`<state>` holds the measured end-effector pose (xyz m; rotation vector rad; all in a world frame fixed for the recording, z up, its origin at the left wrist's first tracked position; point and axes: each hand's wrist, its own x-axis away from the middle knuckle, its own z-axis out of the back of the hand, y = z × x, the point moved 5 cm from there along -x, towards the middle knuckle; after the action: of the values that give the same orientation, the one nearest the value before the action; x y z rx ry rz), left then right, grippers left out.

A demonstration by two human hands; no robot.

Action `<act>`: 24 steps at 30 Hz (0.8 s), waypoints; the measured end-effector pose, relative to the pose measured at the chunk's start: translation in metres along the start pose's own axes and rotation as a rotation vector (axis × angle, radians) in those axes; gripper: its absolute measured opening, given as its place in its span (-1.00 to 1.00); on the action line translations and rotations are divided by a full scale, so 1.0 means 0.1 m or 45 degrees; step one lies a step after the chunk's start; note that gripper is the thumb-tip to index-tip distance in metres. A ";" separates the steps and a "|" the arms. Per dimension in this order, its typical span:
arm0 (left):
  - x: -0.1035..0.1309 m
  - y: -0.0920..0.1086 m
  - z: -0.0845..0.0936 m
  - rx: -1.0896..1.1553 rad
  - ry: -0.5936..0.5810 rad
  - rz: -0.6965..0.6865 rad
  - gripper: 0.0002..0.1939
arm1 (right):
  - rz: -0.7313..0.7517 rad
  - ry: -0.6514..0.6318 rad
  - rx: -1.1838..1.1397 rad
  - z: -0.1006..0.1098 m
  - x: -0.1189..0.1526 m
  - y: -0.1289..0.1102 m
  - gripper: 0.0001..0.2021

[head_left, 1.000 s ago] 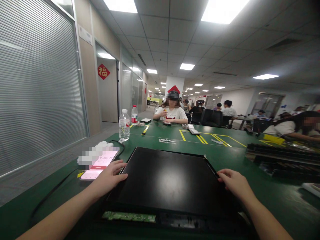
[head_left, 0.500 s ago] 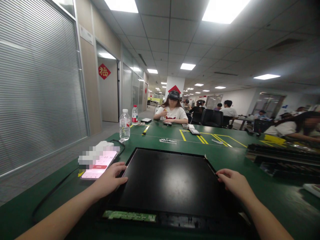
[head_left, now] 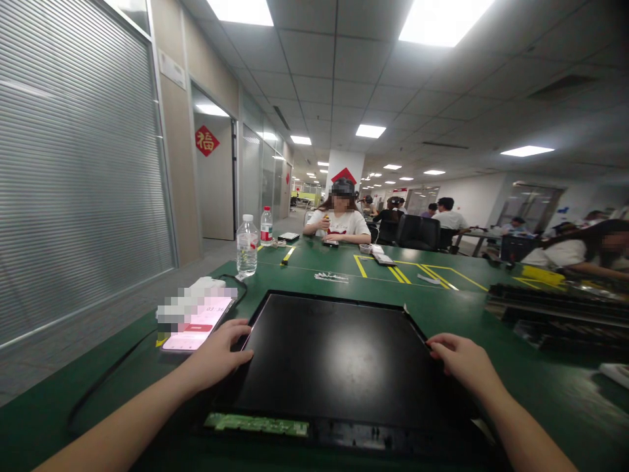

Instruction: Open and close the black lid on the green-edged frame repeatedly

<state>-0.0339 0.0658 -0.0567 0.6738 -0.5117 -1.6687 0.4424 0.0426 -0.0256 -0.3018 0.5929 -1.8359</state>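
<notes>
A dark flat display panel in a black frame lies face up on the green table. Along its near edge sits a green circuit board strip. My left hand grips the panel's left edge, thumb on top and the other fingers at the frame. At the right edge, my right hand pinches the frame with bent fingers. The fingertips under both edges are partly hidden.
Left of the panel lie a lit phone and a black cable. Bottles stand beyond. Dark strips are stacked at right. A person sits across the green table.
</notes>
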 end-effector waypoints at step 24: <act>0.34 0.47 0.04 -0.117 -0.600 -0.489 -0.33 | -0.067 0.012 -0.056 -0.01 -0.03 0.06 -0.70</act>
<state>-0.0071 0.0233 -0.0278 0.3164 -0.6607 -2.2181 0.4477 0.0438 -0.0300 -0.3410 0.6380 -1.8773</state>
